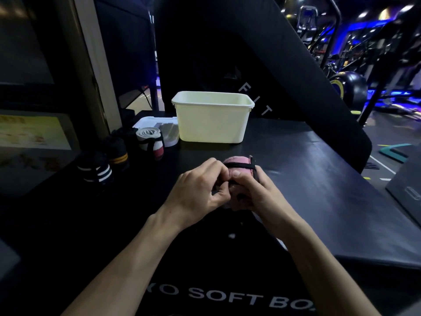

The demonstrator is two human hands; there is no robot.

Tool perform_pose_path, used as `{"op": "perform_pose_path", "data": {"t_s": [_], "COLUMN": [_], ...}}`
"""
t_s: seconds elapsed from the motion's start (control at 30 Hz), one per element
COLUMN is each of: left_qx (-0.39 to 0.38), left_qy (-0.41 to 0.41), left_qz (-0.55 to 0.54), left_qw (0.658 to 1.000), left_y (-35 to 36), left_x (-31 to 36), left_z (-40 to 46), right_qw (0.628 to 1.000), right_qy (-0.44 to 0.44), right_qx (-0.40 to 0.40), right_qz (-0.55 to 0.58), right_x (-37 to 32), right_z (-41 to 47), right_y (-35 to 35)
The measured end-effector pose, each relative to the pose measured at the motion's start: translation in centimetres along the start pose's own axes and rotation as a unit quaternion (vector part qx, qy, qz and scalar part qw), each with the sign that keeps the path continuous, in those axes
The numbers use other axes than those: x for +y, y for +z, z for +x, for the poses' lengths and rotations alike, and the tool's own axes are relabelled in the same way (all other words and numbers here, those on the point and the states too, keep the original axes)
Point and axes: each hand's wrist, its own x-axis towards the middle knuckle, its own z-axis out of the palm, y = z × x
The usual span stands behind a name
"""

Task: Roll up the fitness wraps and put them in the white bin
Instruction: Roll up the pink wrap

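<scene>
A pink fitness wrap (239,163) with a black strap across its top sits rolled between both my hands, above the middle of the black soft box (307,179). My left hand (200,190) curls its fingers round the roll's left side. My right hand (252,192) grips the right side, thumb pressed on the pink fabric. The white bin (211,119) stands behind, open at the top, its inside hidden from here. A grey and pink rolled wrap (150,142) stands left of the bin. Two dark wraps, one with white stripes (98,172) and one with yellow stripes (117,151), lie further left.
The bin's white lid (157,128) lies flat behind the grey roll. A tall black padded panel (250,53) rises behind the bin. The soft box drops off at its right edge to the gym floor, where machines and a black ball (348,87) stand.
</scene>
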Motion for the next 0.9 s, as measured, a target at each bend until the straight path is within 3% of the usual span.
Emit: {"op": "perform_pose_path", "data": {"t_s": [0.13,0.3,0.47,0.53,0.7,0.9], "left_qx": [-0.014,0.016,0.091,0.094,0.056,-0.028], "left_qy": [-0.034,-0.095,-0.082,-0.039,0.035,0.03], "left_qz": [-0.095,-0.205,-0.167,-0.106,0.04,0.026], "left_qw": [0.995,0.974,0.978,0.989,0.997,0.999], "left_y": [-1.5,-2.9,-3.4,-3.9,-4.1,-4.2], "left_x": [-0.6,-1.4,-1.7,-1.7,-2.2,-2.4], "left_z": [0.7,0.5,0.3,0.5,0.3,0.1], "right_qw": [0.998,0.986,0.992,0.995,0.998,0.999], "right_qy": [-0.005,0.025,0.011,-0.004,-0.032,-0.036], "right_qx": [0.026,-0.054,-0.067,-0.075,-0.055,-0.017], "right_qz": [0.049,0.154,0.102,0.073,0.017,0.023], "right_x": [0.0,-1.4,-0.9,-0.7,-0.7,-0.4], "right_z": [0.2,0.2,0.7,0.9,0.7,0.5], "right_y": [0.0,0.6,1.4,1.7,2.1,2.7]}}
